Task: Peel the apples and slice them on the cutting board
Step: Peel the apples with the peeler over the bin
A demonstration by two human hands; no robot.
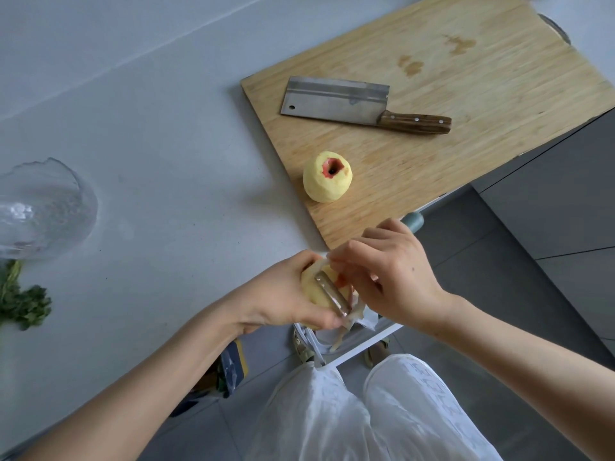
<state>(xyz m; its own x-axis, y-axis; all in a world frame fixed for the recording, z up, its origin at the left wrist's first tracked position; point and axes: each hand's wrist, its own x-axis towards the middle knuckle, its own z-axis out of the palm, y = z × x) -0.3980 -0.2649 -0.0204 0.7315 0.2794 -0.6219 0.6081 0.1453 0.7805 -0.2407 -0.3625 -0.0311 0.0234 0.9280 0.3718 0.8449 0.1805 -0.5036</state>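
By board (466, 78): L-hand (283, 294) apple (311, 291), R-hand (392, 267) peeler (332, 294)

The person wore loose white trousers (332, 420), lower centre of the frame, with faint pale lettering down the right leg, and patterned sandals (302, 348); both forearms were bare.

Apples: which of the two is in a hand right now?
The lower apple, gripped by the left hand while the right hand holds a peeler against it. The other apple sits untouched on the cutting board.
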